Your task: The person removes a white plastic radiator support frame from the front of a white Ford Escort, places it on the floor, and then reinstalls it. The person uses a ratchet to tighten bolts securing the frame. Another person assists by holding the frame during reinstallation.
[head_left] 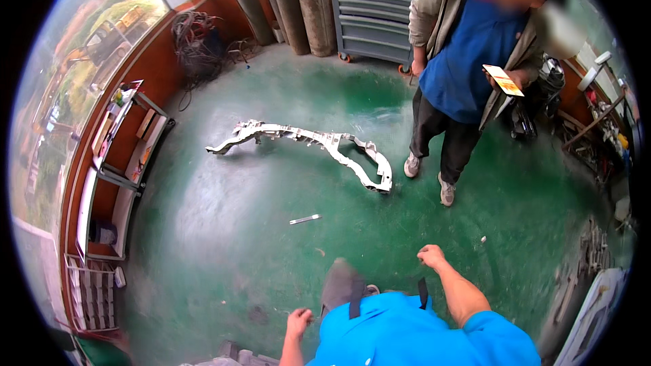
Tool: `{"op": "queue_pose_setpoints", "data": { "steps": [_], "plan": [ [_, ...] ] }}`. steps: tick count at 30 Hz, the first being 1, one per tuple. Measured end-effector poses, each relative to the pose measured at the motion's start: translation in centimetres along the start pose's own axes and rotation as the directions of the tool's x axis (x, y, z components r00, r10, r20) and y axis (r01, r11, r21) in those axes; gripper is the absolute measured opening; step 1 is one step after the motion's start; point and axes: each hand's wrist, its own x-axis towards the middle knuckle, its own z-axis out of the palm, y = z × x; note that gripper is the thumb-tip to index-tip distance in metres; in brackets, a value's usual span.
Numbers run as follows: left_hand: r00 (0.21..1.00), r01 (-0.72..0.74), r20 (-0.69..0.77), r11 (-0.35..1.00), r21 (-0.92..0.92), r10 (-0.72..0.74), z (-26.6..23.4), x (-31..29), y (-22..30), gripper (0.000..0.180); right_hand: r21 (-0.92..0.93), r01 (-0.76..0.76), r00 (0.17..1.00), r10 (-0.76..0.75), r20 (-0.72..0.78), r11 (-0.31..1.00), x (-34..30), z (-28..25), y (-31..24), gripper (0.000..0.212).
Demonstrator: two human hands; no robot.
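My left hand (298, 323) hangs low beside the blue shirt I wear, its fingers curled and no object showing in them. Reaching forward to the right, my right hand (431, 255) is held over the green floor, fingers loosely closed, also with nothing visible in them. Neither hand touches anything. A short silver flat bar (305, 219) lies on the floor ahead of me. Beyond it rests a long, curved, whitish metal frame part (305, 135), with a loop at its right end.
A person (468, 61) stands at the far right, looking toward a lit phone (504, 80). Gas cylinders (315, 13) and a grey drawer cabinet (373, 17) line the back. A shelf cart (125, 149) stands left, near tangled hoses (196, 41). Metal parts (586, 264) lie along the right.
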Motion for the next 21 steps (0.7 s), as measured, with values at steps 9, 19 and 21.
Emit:
{"op": "queue_pose_setpoints", "data": {
  "steps": [9,19,21],
  "plan": [
    [0.956,-0.291,0.288,0.252,0.923,0.051,-4.1,26.9,17.6,0.021,-0.270,0.272,0.958,-0.286,-0.015,0.924,12.1,-3.1,-11.5,0.025],
    [0.918,-0.395,0.129,0.894,0.214,0.375,12.3,35.0,64.1,0.032,0.157,-0.085,0.914,0.140,-0.381,0.984,18.0,-14.4,-16.5,0.019],
    [0.887,-0.458,0.156,0.869,0.190,0.434,14.0,36.8,68.0,0.030,0.107,-0.228,0.924,0.250,-0.289,0.968,19.6,-15.1,-18.9,0.019]
  ]
}}
